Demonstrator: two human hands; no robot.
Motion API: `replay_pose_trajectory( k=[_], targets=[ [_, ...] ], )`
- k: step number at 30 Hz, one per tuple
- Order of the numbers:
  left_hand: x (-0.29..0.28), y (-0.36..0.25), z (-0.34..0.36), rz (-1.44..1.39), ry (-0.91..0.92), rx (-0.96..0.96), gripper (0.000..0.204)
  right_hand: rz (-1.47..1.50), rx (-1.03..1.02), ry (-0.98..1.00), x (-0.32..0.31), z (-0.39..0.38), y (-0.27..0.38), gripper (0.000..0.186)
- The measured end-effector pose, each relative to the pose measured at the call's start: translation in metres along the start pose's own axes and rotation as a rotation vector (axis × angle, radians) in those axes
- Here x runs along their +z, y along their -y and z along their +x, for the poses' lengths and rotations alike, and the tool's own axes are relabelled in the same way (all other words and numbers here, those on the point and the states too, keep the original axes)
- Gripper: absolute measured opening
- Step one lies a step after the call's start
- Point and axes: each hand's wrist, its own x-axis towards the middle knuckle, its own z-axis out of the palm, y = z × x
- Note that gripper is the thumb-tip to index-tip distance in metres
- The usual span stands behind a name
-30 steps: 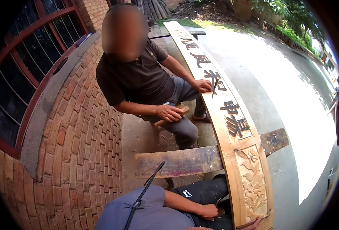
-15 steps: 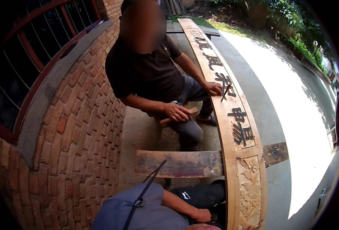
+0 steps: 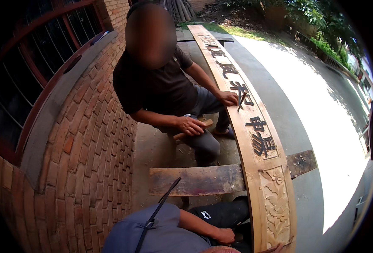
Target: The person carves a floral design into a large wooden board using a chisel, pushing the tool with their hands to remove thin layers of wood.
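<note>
At the lower edge my left hand (image 3: 225, 236) is closed beside the long wooden board (image 3: 250, 181). Its fingers are curled, and what they hold, if anything, is lost in the dark gap by my trousers. The board's near end bears a carved floral relief panel (image 3: 276, 198); farther along run dark raised characters (image 3: 260, 126). A thin reddish-brown object (image 3: 275, 248) shows at the bottom edge over the relief, too cut off to name. My right hand does not show.
Across from me a seated person holds a thin dark tool (image 3: 242, 102) at the board and a wooden block (image 3: 208, 123) on the thigh. A worn plank (image 3: 197, 180) supports the board. A brick wall (image 3: 81, 168) stands left. A black strap (image 3: 152, 219) hangs by my shoulder.
The view has shifted slightly, bringing more of the board's near end into sight. The thin reddish-brown object has appeared at the bottom edge. My left hand stays closed in nearly the same place.
</note>
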Motion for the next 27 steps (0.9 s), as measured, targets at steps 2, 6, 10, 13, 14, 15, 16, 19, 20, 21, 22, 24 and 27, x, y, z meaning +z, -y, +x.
replay_pose_trajectory(
  k=[2, 6, 10, 13, 14, 15, 16, 19, 20, 21, 22, 24, 27],
  targets=[
    [0.003, 0.013, -0.008, -0.043, -0.028, -0.048, 0.041, 0.243, 0.085, -0.039, 0.018, 0.002, 0.045, 0.055],
    [0.000, 0.016, 0.001, -0.074, -0.020, -0.019, 0.040, 0.252, 0.127, -0.128, 0.024, 0.011, 0.044, 0.050],
    [0.001, 0.010, 0.000, -0.124, -0.033, 0.000, 0.039, -0.035, 0.004, -0.126, 0.012, 0.001, 0.051, 0.050],
    [-0.001, 0.013, -0.002, -0.146, -0.039, -0.001, 0.039, -0.100, -0.018, -0.116, 0.013, -0.003, 0.054, 0.050],
    [-0.003, 0.015, -0.002, -0.166, -0.043, -0.001, 0.039, -0.114, -0.024, -0.113, 0.014, -0.002, 0.056, 0.050],
    [-0.003, 0.011, -0.002, -0.194, -0.045, -0.001, 0.039, -0.131, -0.029, -0.109, 0.011, -0.002, 0.056, 0.050],
    [-0.004, 0.010, -0.001, -0.208, -0.048, -0.007, 0.039, -0.139, -0.033, -0.105, 0.010, -0.003, 0.057, 0.050],
    [-0.012, 0.014, 0.000, -0.136, 0.012, 0.013, 0.040, -0.164, -0.039, -0.102, 0.008, 0.004, 0.059, 0.049],
    [-0.014, 0.012, -0.002, -0.147, 0.015, 0.004, 0.040, -0.172, -0.036, -0.101, 0.005, 0.003, 0.058, 0.049],
    [-0.014, 0.013, -0.003, -0.152, 0.017, -0.008, 0.040, -0.171, -0.039, -0.100, 0.010, 0.004, 0.060, 0.049],
    [-0.013, 0.013, -0.002, -0.154, 0.017, -0.010, 0.040, -0.176, -0.041, -0.099, 0.011, 0.005, 0.060, 0.049],
    [-0.013, 0.011, 0.000, -0.120, 0.008, -0.034, 0.040, -0.185, -0.042, -0.101, 0.009, 0.007, 0.058, 0.049],
    [-0.011, 0.011, 0.001, -0.131, -0.011, -0.004, 0.041, -0.192, -0.048, -0.099, 0.009, 0.009, 0.057, 0.049]
  ],
)
